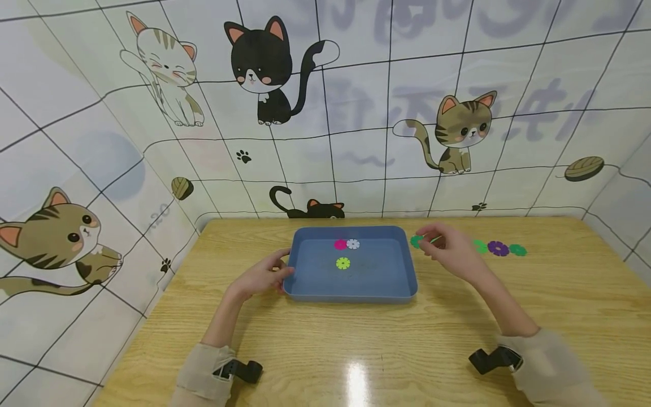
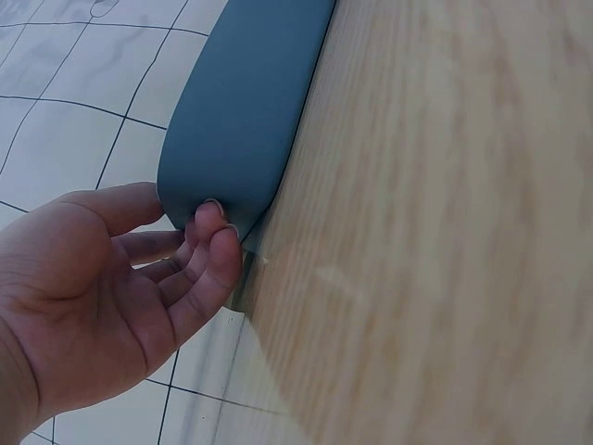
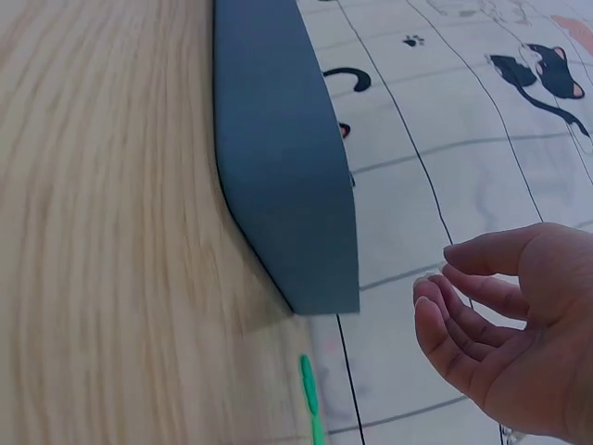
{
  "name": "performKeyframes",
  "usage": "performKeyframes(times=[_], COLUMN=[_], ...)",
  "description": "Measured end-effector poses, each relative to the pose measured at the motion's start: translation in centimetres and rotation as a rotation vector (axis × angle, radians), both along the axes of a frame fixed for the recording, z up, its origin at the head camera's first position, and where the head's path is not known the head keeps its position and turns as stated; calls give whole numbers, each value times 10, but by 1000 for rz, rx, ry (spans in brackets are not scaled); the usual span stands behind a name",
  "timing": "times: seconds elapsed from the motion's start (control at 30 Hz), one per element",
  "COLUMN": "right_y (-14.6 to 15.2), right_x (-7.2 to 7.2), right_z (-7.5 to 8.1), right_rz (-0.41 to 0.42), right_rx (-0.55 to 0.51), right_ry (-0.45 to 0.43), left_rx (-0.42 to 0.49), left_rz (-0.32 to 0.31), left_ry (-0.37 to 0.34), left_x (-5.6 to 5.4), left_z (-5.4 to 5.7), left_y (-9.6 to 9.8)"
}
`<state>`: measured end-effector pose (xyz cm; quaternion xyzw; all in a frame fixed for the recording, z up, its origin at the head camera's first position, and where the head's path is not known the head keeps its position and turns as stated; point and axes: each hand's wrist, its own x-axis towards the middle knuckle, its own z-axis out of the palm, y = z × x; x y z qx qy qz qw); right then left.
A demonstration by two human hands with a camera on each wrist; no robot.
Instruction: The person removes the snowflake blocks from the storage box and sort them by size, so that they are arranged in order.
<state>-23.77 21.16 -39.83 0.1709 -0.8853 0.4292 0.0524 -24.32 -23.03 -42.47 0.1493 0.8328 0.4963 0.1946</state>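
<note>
A blue tray (image 1: 351, 285) rests on the wooden table, with a pink flower-shaped disc (image 1: 340, 244), a white one (image 1: 353, 244) and a yellow-green one (image 1: 343, 263) inside. My left hand (image 1: 261, 275) grips the tray's left side, thumb at the rim and fingertips against the outer wall (image 2: 232, 102). Just beyond the tray's right side, my right hand (image 1: 450, 249) hovers with bent fingers and nothing between thumb and fingertips (image 3: 428, 311). By those fingertips in the head view lies a green disc (image 1: 416, 242), seen edge-on in the right wrist view.
Right of my right hand, a light green disc (image 1: 480, 246), a purple disc (image 1: 498, 249) and a green disc (image 1: 518, 250) lie in a row on the table (image 1: 356, 333). A wall (image 1: 356, 158) with cat drawings stands behind the table.
</note>
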Motion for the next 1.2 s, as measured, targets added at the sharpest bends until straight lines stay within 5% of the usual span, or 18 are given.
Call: performKeyframes(times=[0.47,1.2], right_y=[-55,-129], right_x=[-1,-21], right_z=[-17,-32], right_rz=[178,258], right_rx=[20,69], right_ry=[37,-75], left_rx=[7,2], left_rz=[-5,-5], left_ry=[4,16], left_x=[-1,0], left_z=[0,-1], left_y=[-1,-1])
